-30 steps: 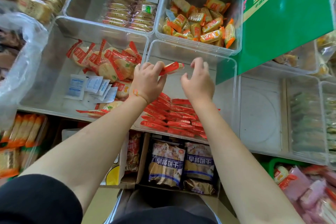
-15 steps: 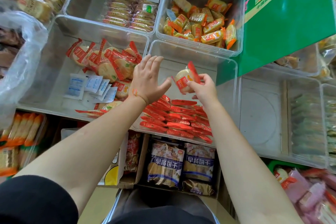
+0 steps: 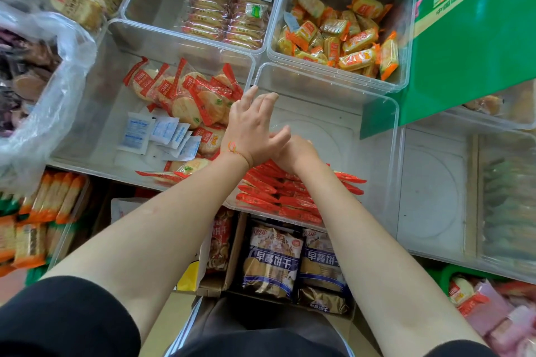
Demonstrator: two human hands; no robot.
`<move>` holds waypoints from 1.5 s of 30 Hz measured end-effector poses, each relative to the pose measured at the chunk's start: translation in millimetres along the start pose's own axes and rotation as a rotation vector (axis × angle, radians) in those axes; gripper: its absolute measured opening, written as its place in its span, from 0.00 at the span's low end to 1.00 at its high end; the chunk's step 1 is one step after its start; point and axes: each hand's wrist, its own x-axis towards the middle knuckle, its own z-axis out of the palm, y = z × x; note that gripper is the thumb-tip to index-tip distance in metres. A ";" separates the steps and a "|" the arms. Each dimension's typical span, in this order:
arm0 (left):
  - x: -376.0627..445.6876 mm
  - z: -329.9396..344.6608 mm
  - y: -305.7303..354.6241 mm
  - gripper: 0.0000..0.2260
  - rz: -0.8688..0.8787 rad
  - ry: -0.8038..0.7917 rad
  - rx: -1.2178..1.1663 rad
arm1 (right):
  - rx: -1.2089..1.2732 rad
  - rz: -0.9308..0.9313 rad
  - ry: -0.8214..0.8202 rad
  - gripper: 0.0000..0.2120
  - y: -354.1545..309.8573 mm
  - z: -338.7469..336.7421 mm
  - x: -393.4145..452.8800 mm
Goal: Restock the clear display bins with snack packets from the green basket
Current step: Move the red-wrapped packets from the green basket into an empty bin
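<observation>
One more red packet has come down to the row of red packets [image 3: 293, 191] at six o'clock in the clear bin [image 3: 374, 136], my right hand [image 3: 295, 153] setting it, grip hidden, my left hand [image 3: 255, 127] spread flat, more waiting in the green basket [image 3: 446, 272].

The right hand [image 3: 295, 153] has its fingers hidden behind the left hand [image 3: 255, 130]. The green basket [image 3: 452, 272] is cut off at the bottom-right corner, its packets blurred.

blue biscuit bags [image 3: 272, 262]: "早餐饼干" | green sign [image 3: 475, 26]: print too blurred
</observation>
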 end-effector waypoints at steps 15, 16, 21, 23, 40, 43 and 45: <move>-0.3 -1.7 1.4 0.31 -0.002 -0.034 0.028 | 0.137 -0.027 -0.052 0.20 -7.6 0.3 0.4; -0.4 -1.4 1.3 0.31 -0.004 -0.034 0.034 | 0.164 -0.011 -0.062 0.25 -5.7 0.4 1.0; -0.7 -2.8 2.3 0.31 -0.003 -0.063 0.035 | 0.339 0.094 0.182 0.26 8.7 1.1 -24.4; -1.5 -3.0 1.3 0.31 0.000 -0.056 0.022 | 0.370 0.072 0.374 0.17 17.1 6.2 -43.7; -40.4 -7.1 127.3 0.21 -0.012 -0.164 -0.171 | 0.655 0.472 0.792 0.11 154.7 93.9 -278.9; -75.1 20.5 206.9 0.15 0.051 -0.328 -0.311 | 0.705 0.510 0.747 0.13 201.7 116.5 -307.5; -96.9 44.7 252.8 0.10 0.091 -0.415 -0.347 | 0.719 0.525 0.706 0.12 237.7 125.7 -326.3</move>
